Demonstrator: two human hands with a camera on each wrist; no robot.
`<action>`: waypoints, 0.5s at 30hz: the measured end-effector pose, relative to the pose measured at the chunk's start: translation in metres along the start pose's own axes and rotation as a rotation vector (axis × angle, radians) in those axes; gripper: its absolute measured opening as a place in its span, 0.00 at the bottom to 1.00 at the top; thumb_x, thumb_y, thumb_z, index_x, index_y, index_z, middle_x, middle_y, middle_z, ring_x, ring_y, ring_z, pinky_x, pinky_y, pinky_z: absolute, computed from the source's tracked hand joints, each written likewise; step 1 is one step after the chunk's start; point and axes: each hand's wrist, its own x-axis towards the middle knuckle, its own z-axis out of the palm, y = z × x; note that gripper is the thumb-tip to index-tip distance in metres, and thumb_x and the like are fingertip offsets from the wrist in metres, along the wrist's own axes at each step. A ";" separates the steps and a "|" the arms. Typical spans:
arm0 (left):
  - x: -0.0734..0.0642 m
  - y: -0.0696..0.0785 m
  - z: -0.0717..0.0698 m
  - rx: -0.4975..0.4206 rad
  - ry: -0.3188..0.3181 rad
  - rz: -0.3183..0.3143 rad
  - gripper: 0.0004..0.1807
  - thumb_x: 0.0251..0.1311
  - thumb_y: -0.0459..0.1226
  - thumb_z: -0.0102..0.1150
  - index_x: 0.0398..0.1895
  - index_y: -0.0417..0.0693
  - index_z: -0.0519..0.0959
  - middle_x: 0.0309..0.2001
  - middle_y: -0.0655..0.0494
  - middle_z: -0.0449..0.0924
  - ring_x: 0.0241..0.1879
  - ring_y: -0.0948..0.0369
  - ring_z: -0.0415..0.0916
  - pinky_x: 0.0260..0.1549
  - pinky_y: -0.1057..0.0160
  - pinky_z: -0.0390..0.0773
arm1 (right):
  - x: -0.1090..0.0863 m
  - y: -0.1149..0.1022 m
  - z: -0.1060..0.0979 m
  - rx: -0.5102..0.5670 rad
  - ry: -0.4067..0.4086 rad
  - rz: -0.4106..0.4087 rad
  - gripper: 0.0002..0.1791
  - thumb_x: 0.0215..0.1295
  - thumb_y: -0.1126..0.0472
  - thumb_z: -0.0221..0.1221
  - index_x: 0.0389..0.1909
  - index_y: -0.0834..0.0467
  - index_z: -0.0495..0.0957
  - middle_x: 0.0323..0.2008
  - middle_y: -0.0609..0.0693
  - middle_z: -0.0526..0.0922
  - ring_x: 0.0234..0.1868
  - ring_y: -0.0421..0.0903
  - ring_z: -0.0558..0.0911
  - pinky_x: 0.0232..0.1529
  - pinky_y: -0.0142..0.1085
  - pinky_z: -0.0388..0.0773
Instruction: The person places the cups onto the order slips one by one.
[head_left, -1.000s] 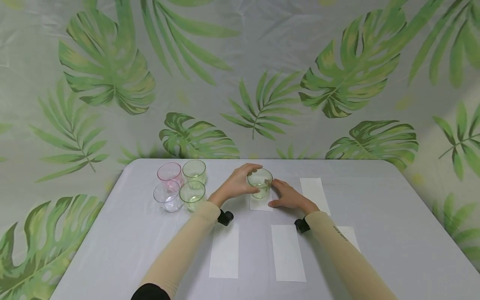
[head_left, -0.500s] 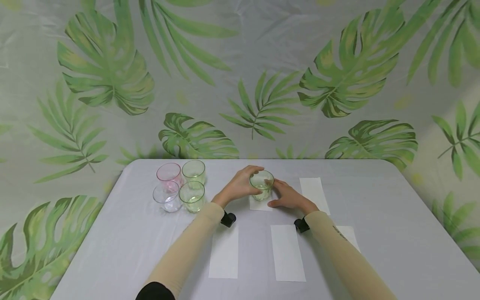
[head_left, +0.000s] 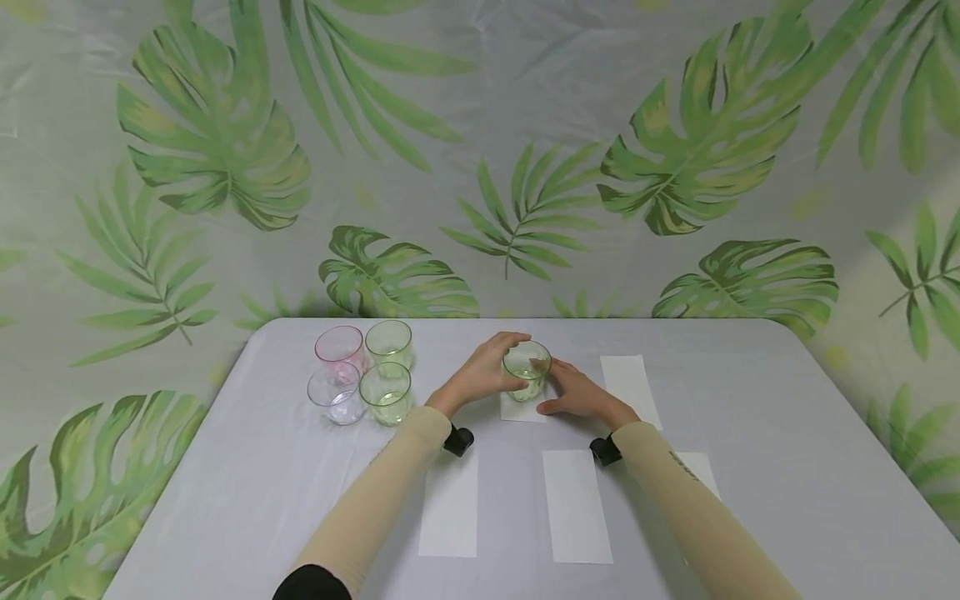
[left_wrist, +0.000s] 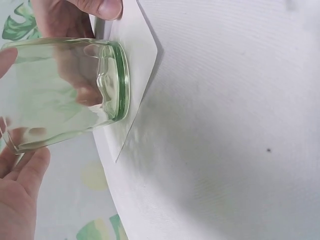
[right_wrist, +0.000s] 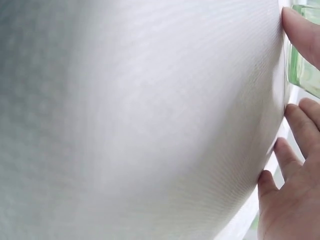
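Observation:
A pale green glass tumbler (head_left: 527,385) stands upright at a white paper strip (head_left: 519,413) near the back of the table. My left hand (head_left: 486,372) grips the tumbler from the left, its thumb in front and fingers behind near the rim. In the left wrist view, the base of the green tumbler (left_wrist: 30,100) sits right at the paper. My right hand (head_left: 579,393) lies just right of it with fingers spread. In the right wrist view, the fingertips of my right hand (right_wrist: 295,195) rest along the table surface, and the thumb overlaps the tumbler's base.
At the back left stand a pink tumbler (head_left: 340,343), a clear tumbler (head_left: 330,396) and two green ones, one of them a front green tumbler (head_left: 386,392). More white strips lie around, such as the front left strip (head_left: 450,512) and the back right strip (head_left: 628,383).
My left hand has shifted slightly to the right with the green tumbler. My right hand has stayed in place, and the other glasses have not moved.

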 end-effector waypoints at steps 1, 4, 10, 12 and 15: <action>-0.001 0.000 0.000 -0.001 0.002 0.006 0.41 0.52 0.36 0.71 0.69 0.43 0.62 0.67 0.47 0.62 0.66 0.52 0.60 0.62 0.54 0.65 | 0.000 0.000 0.000 0.002 0.000 0.000 0.49 0.57 0.56 0.67 0.71 0.69 0.51 0.71 0.68 0.51 0.69 0.68 0.50 0.66 0.63 0.47; -0.004 -0.001 -0.001 -0.011 0.015 0.012 0.42 0.52 0.37 0.71 0.70 0.43 0.61 0.68 0.47 0.61 0.67 0.52 0.58 0.63 0.54 0.62 | 0.001 0.002 0.001 0.003 0.002 -0.006 0.49 0.56 0.55 0.67 0.71 0.69 0.51 0.71 0.67 0.51 0.69 0.67 0.50 0.66 0.63 0.48; -0.016 -0.001 -0.009 -0.050 0.058 0.014 0.44 0.52 0.38 0.71 0.71 0.44 0.60 0.68 0.47 0.61 0.65 0.50 0.61 0.62 0.52 0.65 | 0.003 0.004 0.000 0.004 0.006 -0.009 0.48 0.56 0.56 0.67 0.71 0.68 0.53 0.71 0.66 0.53 0.70 0.64 0.52 0.67 0.59 0.49; -0.020 -0.001 -0.012 -0.068 0.067 0.018 0.44 0.52 0.38 0.71 0.71 0.45 0.59 0.68 0.48 0.61 0.65 0.50 0.61 0.62 0.53 0.65 | 0.003 0.003 -0.002 0.014 0.011 0.014 0.48 0.56 0.57 0.67 0.71 0.68 0.53 0.70 0.66 0.55 0.70 0.64 0.52 0.68 0.58 0.49; -0.027 0.000 -0.016 -0.084 0.069 0.026 0.44 0.53 0.37 0.70 0.72 0.45 0.59 0.68 0.49 0.62 0.65 0.52 0.60 0.63 0.55 0.64 | 0.001 0.003 -0.004 0.013 0.028 0.050 0.47 0.56 0.56 0.67 0.70 0.69 0.54 0.69 0.68 0.57 0.69 0.65 0.54 0.67 0.58 0.50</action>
